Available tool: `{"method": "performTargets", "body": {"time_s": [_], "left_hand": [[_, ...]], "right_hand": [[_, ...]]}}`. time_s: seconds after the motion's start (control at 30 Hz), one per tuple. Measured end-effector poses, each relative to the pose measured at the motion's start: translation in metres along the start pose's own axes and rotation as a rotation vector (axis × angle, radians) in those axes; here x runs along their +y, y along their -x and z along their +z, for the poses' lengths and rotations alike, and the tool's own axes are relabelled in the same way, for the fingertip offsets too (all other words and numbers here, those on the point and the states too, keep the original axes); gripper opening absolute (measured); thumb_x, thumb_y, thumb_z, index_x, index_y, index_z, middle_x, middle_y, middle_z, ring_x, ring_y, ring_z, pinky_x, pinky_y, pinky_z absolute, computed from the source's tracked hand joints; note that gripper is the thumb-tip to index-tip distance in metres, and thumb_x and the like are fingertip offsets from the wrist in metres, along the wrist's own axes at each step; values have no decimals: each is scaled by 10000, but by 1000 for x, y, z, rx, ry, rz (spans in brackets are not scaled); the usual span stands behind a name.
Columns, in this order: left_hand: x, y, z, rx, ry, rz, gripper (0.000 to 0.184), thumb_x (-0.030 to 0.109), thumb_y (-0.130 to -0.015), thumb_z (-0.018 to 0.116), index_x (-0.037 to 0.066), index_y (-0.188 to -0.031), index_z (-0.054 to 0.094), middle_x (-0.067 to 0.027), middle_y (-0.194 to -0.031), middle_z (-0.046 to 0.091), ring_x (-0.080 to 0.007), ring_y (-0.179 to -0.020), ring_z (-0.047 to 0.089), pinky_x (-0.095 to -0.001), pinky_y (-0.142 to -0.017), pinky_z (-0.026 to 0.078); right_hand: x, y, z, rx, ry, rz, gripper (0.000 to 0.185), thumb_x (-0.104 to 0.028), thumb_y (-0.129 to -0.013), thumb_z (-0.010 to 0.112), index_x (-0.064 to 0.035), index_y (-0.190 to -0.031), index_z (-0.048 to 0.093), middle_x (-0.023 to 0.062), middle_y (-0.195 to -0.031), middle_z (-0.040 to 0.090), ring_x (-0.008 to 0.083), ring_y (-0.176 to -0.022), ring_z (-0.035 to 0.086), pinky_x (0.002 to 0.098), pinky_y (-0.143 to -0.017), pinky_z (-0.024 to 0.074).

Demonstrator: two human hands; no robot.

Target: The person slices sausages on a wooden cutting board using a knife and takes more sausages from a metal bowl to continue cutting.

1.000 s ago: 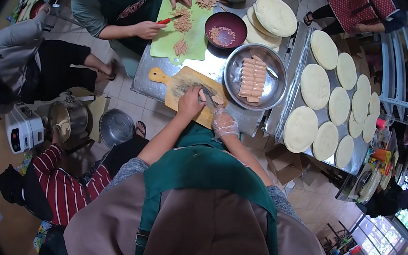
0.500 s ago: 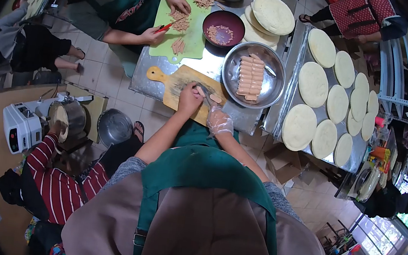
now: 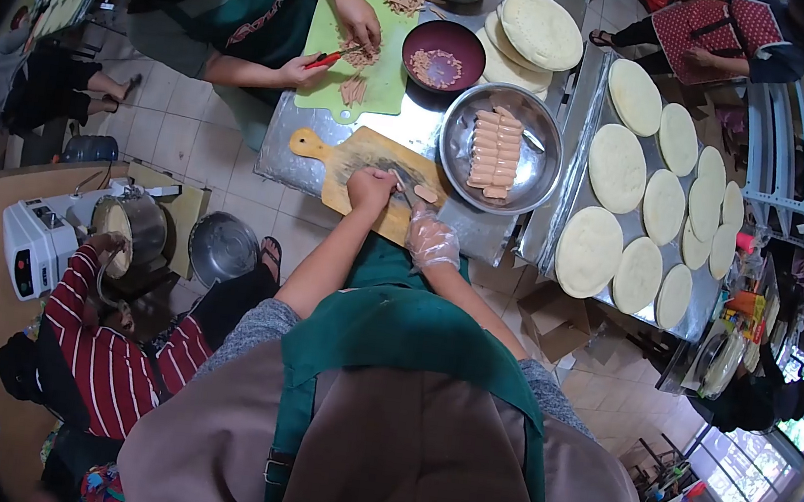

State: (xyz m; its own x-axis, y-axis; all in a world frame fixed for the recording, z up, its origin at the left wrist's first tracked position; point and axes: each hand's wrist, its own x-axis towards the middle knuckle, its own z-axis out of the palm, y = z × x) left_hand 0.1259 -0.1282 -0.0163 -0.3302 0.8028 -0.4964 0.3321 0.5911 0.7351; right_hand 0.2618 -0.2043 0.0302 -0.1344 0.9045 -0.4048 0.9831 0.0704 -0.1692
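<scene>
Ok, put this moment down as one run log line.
left hand: bare, over wooden board | right hand: gloved, gripping knife | sausage piece: on board beside knife | metal bowl: sausages inside

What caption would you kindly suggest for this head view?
Gloved right hand holding a knife over a wooden board, beside a metal bowl of sausages.

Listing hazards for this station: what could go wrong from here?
1. The bare left hand is close to the knife, so a slip might nick a finger.
2. The right hand grips the knife in a crinkled clear glove, which could reduce grip.
3. The sausage piece near the wooden board's right edge might get knocked off.
</scene>
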Motion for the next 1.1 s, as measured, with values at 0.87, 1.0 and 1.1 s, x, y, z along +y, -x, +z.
{"method": "performTargets", "body": {"time_s": [0.87,1.0,1.1], "left_hand": [[-23,2,18,-16,29,42,115,74,-738,745,-23,-707,691,-109,-647,689,-164,-572,670,-287,-554,533],[-12,7,13,-21,13,34,82,38,-744,729,-35,-724,698,-103,-654,691,-149,-579,671,-273,-539,531],[-10,11,10,-36,52,56,69,30,-743,722,-33,-722,702,-99,-648,689,-139,-568,661,-270,-530,522]], "right_hand": [[11,1,7,-286,-243,170,252,-161,-941,433,-47,-1126,561,211,-959,705,375,-908,699,475,-770,556],[23,23,12,-310,-207,138,244,-163,-939,432,-41,-1106,563,215,-934,706,383,-884,702,485,-753,557],[30,26,20,-266,-134,83,189,-150,-949,436,-25,-1053,533,212,-824,697,366,-776,707,473,-677,564]]}}
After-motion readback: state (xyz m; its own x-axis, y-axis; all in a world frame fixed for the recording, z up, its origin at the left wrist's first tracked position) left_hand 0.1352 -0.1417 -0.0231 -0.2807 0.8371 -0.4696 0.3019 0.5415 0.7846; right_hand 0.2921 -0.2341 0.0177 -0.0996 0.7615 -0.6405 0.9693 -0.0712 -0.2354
